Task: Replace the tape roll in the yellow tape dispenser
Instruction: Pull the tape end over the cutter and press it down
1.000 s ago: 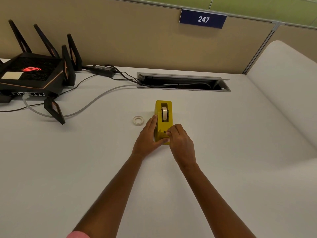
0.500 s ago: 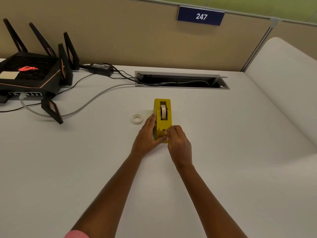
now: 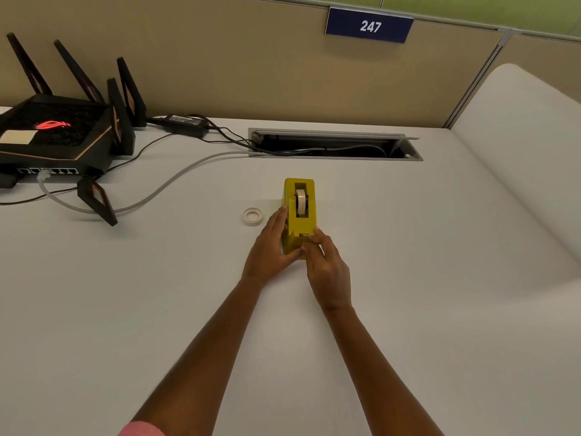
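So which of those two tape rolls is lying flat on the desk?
The loose roll left of the yellow dispenser; it lies flat, hole up, on the desk. The other roll stands on edge inside the dispenser.

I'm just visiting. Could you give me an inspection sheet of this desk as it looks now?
Surface: white table, plain.
Job's things: yellow tape dispenser holds a roll upright; loose tape roll lies flat to its left, apart.
Clutter: black router with antennas, far left.
Grips: left hand holds the dispenser's left side; right hand pinches at its near end.
Cables: grey cable and black cables enter the open cable hatch; power adapter nearby.
Surroundings: beige partition, sign reading 247.
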Demonstrator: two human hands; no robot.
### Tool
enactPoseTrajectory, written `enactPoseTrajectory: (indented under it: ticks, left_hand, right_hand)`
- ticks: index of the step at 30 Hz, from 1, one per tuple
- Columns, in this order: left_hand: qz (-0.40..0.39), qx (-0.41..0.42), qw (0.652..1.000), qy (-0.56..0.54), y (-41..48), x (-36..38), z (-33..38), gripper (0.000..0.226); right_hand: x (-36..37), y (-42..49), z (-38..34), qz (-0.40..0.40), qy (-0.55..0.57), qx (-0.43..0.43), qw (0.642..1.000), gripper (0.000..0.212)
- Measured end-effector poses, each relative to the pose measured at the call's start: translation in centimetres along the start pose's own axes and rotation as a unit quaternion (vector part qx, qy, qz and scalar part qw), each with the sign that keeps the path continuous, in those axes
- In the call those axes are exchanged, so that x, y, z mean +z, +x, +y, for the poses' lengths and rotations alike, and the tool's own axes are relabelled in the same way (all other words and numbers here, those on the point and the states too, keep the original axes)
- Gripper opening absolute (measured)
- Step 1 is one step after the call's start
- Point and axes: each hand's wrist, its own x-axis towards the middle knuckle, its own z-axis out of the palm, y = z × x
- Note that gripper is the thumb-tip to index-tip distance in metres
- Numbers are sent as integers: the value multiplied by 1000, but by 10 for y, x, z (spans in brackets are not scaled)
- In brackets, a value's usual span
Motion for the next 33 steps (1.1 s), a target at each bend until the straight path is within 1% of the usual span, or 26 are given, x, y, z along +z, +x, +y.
enactPoseTrajectory:
  ticks: [6, 8, 10, 13, 16, 20, 25, 29, 33]
  left_hand:
    - [0, 0, 1000, 4, -1, -1, 0, 89]
    - [-3, -4, 1000, 1, -1, -1, 1, 95]
    - [-6, -9, 1000, 2, -1, -1, 1, 100]
    - [-8, -13, 1000, 0, -1, -1, -1, 104]
    - [-9, -10, 1000, 3, 0, -1, -1, 95]
    - [-3, -6, 1000, 2, 0, 1, -3, 87]
    - [6, -4, 1000, 1, 0, 2, -3, 85]
    - [7, -8, 1000, 15, 0, 3, -4, 84]
    - [9, -9, 1000, 25, -1, 3, -6, 84]
  right_hand:
    - [0, -8, 4, 11, 19, -31, 999, 22]
    - [-1, -11, 5, 12, 41, -39, 998, 29]
    - [-1, -12, 6, 14, 66, -32, 997, 41]
    - [1, -12, 6, 5, 53, -21, 998, 55]
    - [5, -13, 8, 1, 10, -41, 999, 51]
    - [7, -14, 9, -5, 9, -46, 999, 47]
    - [6, -15, 8, -21, 3, -34, 999, 48]
    - [3, -17, 6, -52, 11, -25, 998, 46]
    - [-6, -16, 2, -95, 23, 12, 995, 54]
